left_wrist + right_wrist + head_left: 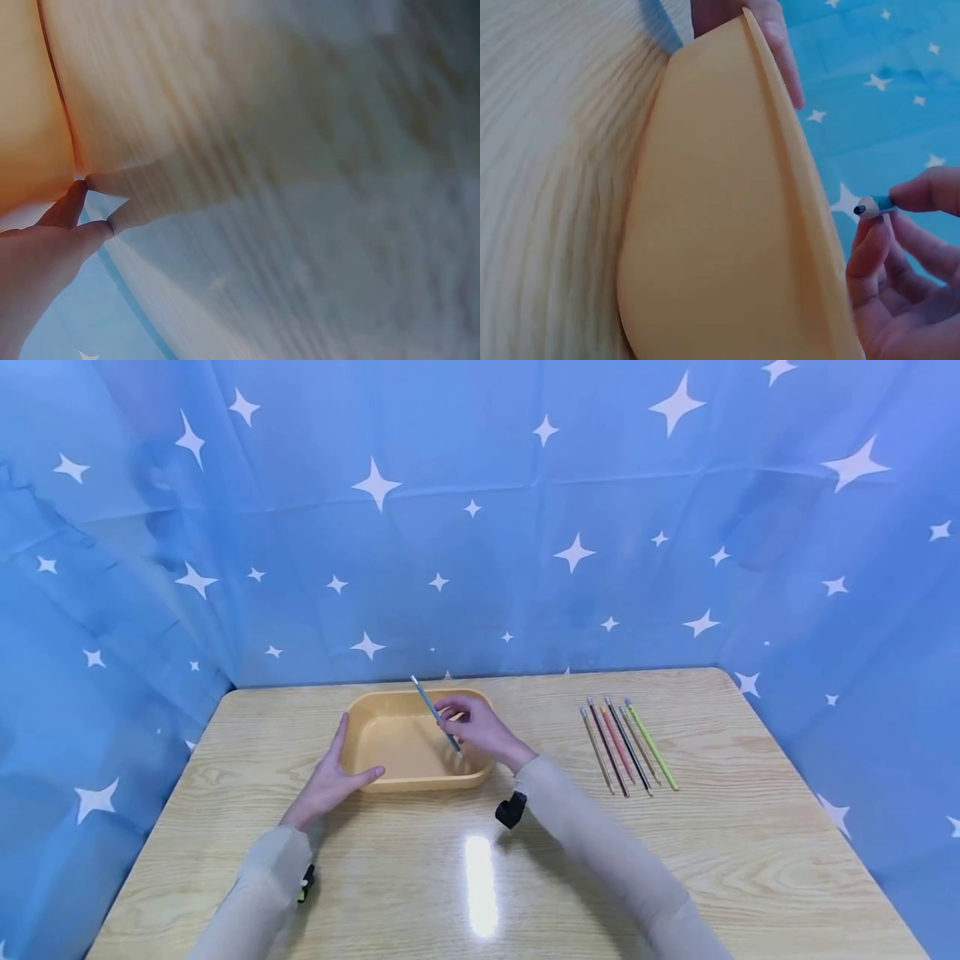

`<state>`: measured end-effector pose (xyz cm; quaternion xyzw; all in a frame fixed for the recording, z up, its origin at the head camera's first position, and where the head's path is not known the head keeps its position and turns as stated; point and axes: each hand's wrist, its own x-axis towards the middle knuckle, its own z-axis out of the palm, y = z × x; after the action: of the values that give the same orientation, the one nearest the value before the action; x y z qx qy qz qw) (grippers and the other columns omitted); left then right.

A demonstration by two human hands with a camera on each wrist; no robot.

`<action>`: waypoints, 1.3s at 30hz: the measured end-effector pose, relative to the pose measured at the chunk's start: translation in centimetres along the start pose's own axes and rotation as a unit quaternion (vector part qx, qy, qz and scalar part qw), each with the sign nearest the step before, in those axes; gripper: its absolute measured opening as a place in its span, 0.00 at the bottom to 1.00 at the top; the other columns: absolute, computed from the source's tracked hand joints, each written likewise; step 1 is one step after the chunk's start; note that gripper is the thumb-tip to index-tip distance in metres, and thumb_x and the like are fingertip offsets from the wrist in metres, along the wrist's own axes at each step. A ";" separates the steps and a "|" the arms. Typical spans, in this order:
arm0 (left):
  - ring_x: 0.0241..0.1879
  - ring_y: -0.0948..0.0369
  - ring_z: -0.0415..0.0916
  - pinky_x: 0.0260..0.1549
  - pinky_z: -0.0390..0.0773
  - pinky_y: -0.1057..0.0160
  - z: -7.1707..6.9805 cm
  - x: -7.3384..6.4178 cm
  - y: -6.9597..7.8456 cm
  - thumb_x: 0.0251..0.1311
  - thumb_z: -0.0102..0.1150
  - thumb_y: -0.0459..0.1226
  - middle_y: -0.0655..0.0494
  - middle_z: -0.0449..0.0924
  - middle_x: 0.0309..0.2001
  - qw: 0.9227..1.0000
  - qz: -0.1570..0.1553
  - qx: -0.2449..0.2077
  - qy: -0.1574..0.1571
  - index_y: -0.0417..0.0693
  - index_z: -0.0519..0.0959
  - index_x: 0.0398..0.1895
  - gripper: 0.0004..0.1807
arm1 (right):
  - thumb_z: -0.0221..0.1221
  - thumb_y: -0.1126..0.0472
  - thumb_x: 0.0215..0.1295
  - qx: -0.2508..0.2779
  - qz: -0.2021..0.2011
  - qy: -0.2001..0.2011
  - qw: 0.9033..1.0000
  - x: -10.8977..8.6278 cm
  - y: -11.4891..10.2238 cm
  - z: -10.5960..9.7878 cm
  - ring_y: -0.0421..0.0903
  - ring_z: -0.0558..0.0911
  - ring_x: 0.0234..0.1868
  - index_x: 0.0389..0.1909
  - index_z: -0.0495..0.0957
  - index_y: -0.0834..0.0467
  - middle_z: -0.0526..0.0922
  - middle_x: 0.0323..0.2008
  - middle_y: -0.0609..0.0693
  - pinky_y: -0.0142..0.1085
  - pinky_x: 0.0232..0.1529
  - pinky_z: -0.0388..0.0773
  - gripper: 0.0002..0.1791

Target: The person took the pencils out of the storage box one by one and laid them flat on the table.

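Note:
A shallow yellow-orange plastic tray (397, 783) stands near the back of the table, left of centre. My left hand (330, 785) rests against the tray's left front corner, fingers straight along its left side and thumb at the front rim. Above the tray's right part, my right hand (480, 724) pinches a blue pencil (427, 699) between thumb and fingers. The pencil tilts with its sharpened end down over the tray. In the right wrist view, its dark-tipped point (866, 208) shows beyond the tray's rim (787, 142).
To the right of the tray, several pencils (615, 743) lie side by side, among them a lime-green one (651, 743) and a reddish one (617, 743). The wood-grain table (750, 827) is backed by a blue cloth with white stars (480, 560).

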<state>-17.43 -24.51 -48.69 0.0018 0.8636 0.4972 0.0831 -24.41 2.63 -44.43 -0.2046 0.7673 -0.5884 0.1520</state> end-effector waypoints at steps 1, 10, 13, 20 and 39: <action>0.72 0.39 0.33 0.68 0.39 0.39 0.0 -0.1 0.0 0.54 0.70 0.49 0.41 0.29 0.76 1.000 -0.001 0.001 0.001 0.58 0.27 0.77 0.64 | 0.57 0.70 0.65 -0.005 0.001 0.002 1.000 -0.1 -0.1 -0.3 0.47 0.79 0.33 0.53 0.76 0.67 0.80 0.42 0.64 0.33 0.30 0.77 0.16; 0.72 0.38 0.33 0.67 0.40 0.37 -0.1 -0.2 0.0 0.55 0.69 0.50 0.40 0.28 0.76 1.000 0.002 0.009 -0.004 0.61 0.26 0.76 0.64 | 0.57 0.68 0.65 -0.051 -0.012 -0.018 0.998 -2.0 -0.5 -3.4 0.45 0.79 0.32 0.52 0.76 0.64 0.81 0.39 0.58 0.42 0.30 0.80 0.14; 0.72 0.38 0.33 0.67 0.40 0.37 0.0 -0.2 -0.1 0.54 0.69 0.50 0.40 0.29 0.76 1.000 0.005 0.009 -0.002 0.61 0.26 0.76 0.64 | 0.56 0.67 0.65 -0.051 -0.015 -0.024 0.998 -2.8 -0.4 -4.0 0.45 0.79 0.31 0.51 0.76 0.64 0.81 0.38 0.57 0.46 0.30 0.79 0.14; 0.72 0.39 0.33 0.67 0.40 0.38 0.1 -0.2 -0.3 0.54 0.70 0.50 0.41 0.29 0.76 1.000 -0.002 0.001 0.000 0.59 0.27 0.77 0.64 | 0.58 0.66 0.66 -0.068 -0.003 -0.035 0.997 -4.7 -0.1 -5.5 0.47 0.79 0.33 0.53 0.75 0.64 0.80 0.40 0.57 0.51 0.32 0.79 0.15; 0.72 0.40 0.33 0.67 0.40 0.39 0.1 -0.1 -0.2 0.54 0.70 0.49 0.41 0.29 0.76 1.000 -0.001 -0.001 0.001 0.59 0.27 0.77 0.64 | 0.57 0.66 0.67 -0.082 0.050 0.033 0.995 -9.3 3.5 -10.5 0.49 0.78 0.34 0.55 0.74 0.65 0.79 0.41 0.59 0.42 0.31 0.79 0.16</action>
<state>-17.30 -24.58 -48.92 0.0005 0.8630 0.4984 0.0826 -21.72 16.82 -45.14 -0.1581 0.8267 -0.5219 0.1385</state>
